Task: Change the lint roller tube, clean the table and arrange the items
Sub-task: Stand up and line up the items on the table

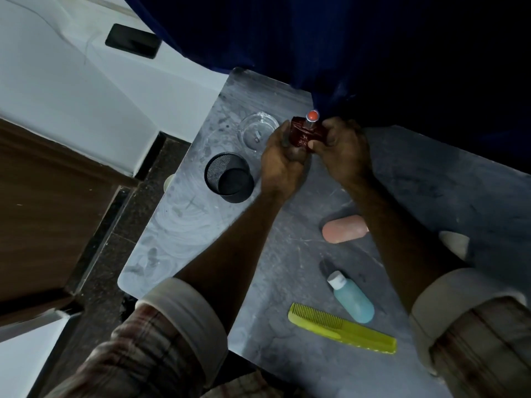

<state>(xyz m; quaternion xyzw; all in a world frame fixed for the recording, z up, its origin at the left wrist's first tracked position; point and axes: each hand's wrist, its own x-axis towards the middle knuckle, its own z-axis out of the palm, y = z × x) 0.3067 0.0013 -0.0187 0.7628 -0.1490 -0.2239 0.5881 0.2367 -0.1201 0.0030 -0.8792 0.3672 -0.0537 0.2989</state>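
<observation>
A dark red bottle (305,133) with a silver neck and orange-red top is held between both hands at the far side of the grey table (287,239). My left hand (283,160) cups it from the left and below. My right hand (343,149) pinches its right side with thumb and fingers. Just left of the bottle stands a clear glass dish (257,133). No lint roller can be made out in this view.
A black mesh cup (230,176) stands left of my left hand. Nearer me lie a pink oval case (343,228), a blue bottle with a white cap (352,297) and a yellow-green comb (342,331). A dark blue curtain (316,47) hangs over the table's far edge. A phone (132,41) lies on the white ledge.
</observation>
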